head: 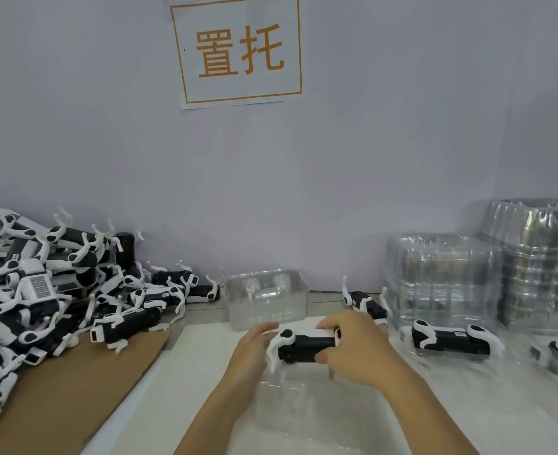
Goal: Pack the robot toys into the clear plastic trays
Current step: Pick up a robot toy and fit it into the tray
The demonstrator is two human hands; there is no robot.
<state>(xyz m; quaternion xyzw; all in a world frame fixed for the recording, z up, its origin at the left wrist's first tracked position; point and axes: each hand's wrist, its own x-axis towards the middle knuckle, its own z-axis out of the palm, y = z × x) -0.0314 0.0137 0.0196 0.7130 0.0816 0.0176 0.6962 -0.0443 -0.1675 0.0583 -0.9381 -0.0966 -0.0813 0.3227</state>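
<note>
A: Clear plastic tray (320,408) is seen nearest, w/ a black-and-white robot toy (307,348) held just above it.

B: How is it gripped?

A: Right hand (353,349) is curled round the body. Left hand (254,346) is by the front leg, fingers loose; touching or not can't be told.

B: What could go wrong?

A: Thin white legs could get caught on the tray rim, prob. if it's pushed down crooked. Farther back, an empty tray (266,298), tray stacks (441,277) & a toy pile (41,290) are seen.
</note>
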